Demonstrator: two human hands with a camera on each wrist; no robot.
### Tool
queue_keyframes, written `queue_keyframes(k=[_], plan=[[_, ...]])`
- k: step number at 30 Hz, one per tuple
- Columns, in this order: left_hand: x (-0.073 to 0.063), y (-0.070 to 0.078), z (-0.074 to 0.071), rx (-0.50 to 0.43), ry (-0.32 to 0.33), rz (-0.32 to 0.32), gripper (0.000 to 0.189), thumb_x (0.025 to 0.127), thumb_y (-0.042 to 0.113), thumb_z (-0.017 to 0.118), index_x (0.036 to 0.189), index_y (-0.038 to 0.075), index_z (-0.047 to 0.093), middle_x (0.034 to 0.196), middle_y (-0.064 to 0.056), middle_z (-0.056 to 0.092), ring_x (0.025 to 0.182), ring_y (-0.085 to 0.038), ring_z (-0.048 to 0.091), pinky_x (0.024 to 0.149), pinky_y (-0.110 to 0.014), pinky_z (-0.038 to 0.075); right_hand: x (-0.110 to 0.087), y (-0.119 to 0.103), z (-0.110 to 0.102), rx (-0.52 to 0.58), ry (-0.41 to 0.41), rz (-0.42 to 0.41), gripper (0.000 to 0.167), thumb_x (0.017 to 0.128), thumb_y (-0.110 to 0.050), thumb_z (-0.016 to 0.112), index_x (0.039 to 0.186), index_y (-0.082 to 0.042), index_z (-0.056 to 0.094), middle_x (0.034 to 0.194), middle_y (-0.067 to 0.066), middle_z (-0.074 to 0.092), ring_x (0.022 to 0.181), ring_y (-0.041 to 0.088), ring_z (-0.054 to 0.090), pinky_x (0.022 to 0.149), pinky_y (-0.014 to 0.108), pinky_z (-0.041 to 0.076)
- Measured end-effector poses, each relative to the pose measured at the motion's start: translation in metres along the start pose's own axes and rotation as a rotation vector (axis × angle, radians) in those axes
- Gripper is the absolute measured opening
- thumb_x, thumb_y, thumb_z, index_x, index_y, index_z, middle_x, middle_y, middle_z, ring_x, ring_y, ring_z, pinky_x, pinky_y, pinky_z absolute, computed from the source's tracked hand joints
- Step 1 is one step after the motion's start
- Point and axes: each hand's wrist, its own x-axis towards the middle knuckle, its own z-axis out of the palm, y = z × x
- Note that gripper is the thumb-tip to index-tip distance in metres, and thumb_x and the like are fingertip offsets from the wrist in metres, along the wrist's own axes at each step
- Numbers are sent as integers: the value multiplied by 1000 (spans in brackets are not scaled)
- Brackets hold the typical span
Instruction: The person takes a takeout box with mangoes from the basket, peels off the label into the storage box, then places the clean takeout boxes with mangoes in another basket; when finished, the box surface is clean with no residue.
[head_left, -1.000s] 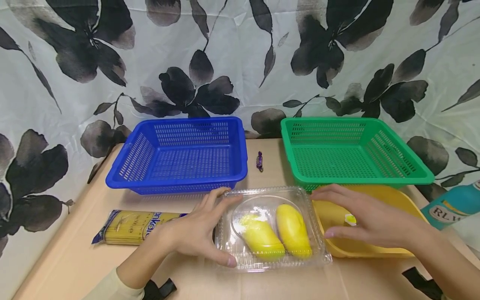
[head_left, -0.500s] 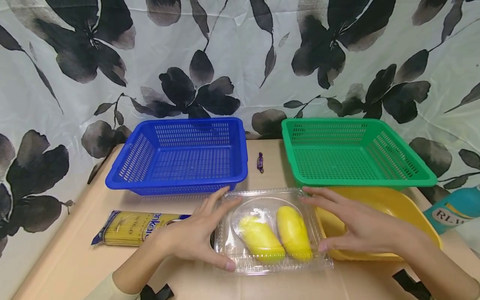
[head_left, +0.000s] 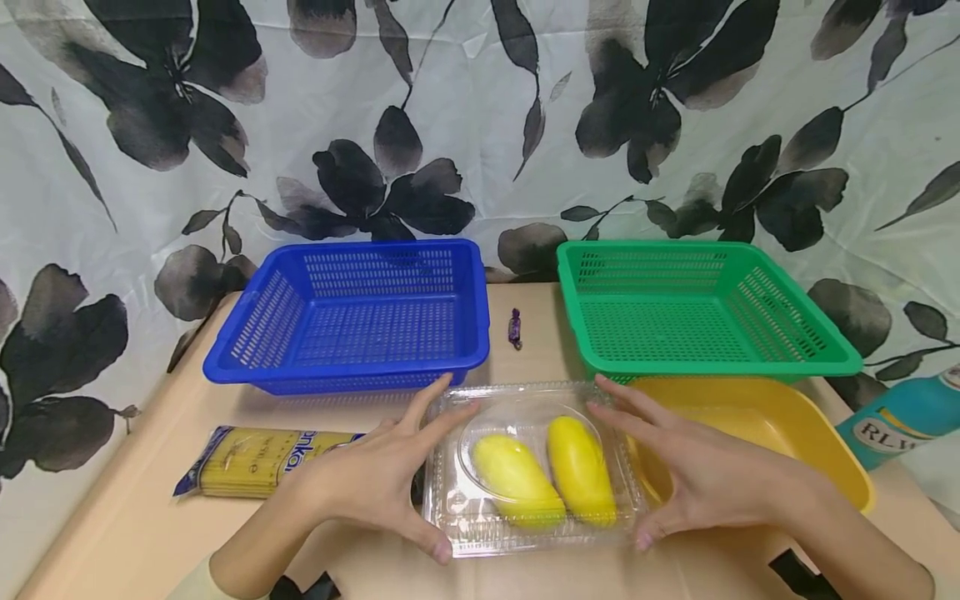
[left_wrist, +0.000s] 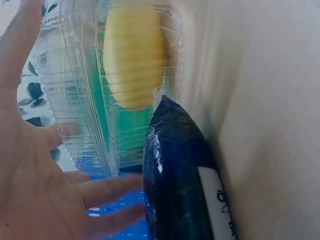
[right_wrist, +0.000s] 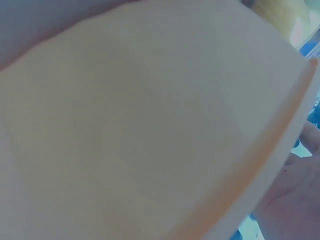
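In the head view a clear plastic clamshell box lies on the table with two yellow mangoes inside. At its left side my left hand is spread, fingers near the far corner and thumb by the near corner. The left wrist view shows the left hand with straight fingers beside the box and a dark blue packet. My right hand spreads along the box's right side, fingertips over the lid's far edge and thumb at the near right corner. Firm contact is hard to tell.
Behind stand a blue basket and a green basket, with a purple wrapped candy between them. A yellow tray sits under the right forearm, beside a teal bottle. A spaghetti pack lies left.
My right hand has moved left from above the yellow tray to the box's right side. The left hand has shifted slightly toward me. The box stays about where it was.
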Motion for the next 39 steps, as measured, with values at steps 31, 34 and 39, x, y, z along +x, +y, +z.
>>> queue_keyframes(k=[31,34,39], plan=[[-12,-19,5,-67,286,171,106,64,66,89,156,40,42,170,6,10,149,-36,31,104,-70,42,4,-3,10,-23,117,-99,103,77,-60,83,162,-37,29,173,-7,9,150,39,34,102,66,47],[-13,-20,5,-78,294,188,107,64,66,88,156,39,41,170,3,9,150,-37,27,104,-73,40,1,-3,8,-26,137,-107,108,76,-58,84,163,-34,26,174,-3,1,149,42,35,99,65,50],[-14,-20,4,-57,312,198,109,64,68,88,157,39,40,170,1,9,146,-35,35,102,-71,44,-1,-2,7,13,152,-98,114,75,-51,88,165,-30,21,174,2,-3,150,47,30,98,68,49]])
